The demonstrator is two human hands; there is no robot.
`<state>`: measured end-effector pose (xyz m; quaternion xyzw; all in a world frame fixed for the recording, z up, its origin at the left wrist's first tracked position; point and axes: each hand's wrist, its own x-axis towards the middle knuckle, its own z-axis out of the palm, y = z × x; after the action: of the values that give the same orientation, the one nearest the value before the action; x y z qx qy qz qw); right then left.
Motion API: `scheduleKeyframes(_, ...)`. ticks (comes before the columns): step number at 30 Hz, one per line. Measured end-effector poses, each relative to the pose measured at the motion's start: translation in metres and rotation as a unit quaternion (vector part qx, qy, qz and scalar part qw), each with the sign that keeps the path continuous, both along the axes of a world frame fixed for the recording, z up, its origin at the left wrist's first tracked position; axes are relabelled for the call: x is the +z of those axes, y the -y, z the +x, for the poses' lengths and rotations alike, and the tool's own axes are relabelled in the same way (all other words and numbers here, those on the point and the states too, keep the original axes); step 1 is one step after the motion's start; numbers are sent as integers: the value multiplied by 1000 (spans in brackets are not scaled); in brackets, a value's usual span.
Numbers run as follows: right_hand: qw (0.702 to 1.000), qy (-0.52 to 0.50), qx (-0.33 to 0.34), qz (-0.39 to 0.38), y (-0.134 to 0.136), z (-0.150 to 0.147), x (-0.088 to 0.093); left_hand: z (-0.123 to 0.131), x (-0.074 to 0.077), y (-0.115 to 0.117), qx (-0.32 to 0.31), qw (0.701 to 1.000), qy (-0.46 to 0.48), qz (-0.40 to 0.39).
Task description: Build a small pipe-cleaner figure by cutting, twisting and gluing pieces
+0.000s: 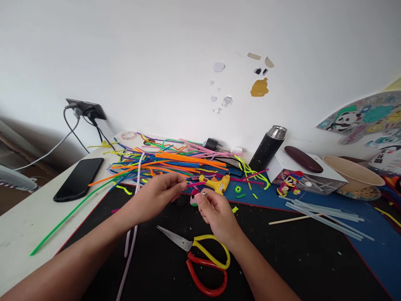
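Note:
My right hand (221, 215) is closed, thumb against bent fingers, on a small craft piece (193, 199) with pink, white and green parts, partly covered by the fingers. To its left, my left hand (164, 194) pinches thumb and forefinger together; what is between them is too small to make out. A magenta pipe cleaner (196, 184) shows just past the left fingertips; I cannot tell whether they touch it. Below both hands lie scissors (184, 243) with one yellow and one red handle, blades slightly apart. Behind the right hand lies a yellow glue gun (216, 182).
Many coloured pipe cleaners (181, 159) are heaped along the wall. A phone (78, 179) lies left. On the right are a black flask (267, 148), a white box (313, 173), a small figure (288, 184), clear glue sticks (326, 217) and a bowl (354, 171).

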<state>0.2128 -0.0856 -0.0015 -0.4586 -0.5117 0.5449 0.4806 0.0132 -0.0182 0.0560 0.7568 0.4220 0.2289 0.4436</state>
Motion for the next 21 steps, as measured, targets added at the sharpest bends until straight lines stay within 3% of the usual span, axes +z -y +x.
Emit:
scheduleKeyframes(9, 994, 95, -58, 15, 2, -5, 6, -3, 3, -3, -56, 988, 33, -143)
scheduleKeyframes(16, 986, 142, -74, 47, 5, -10, 13, -1, 2, -3, -57, 982, 53, -171)
scheduleKeyframes(21, 988, 131, -72, 23, 5, -11, 12, -2, -1, -4, -59, 981, 50, -178)
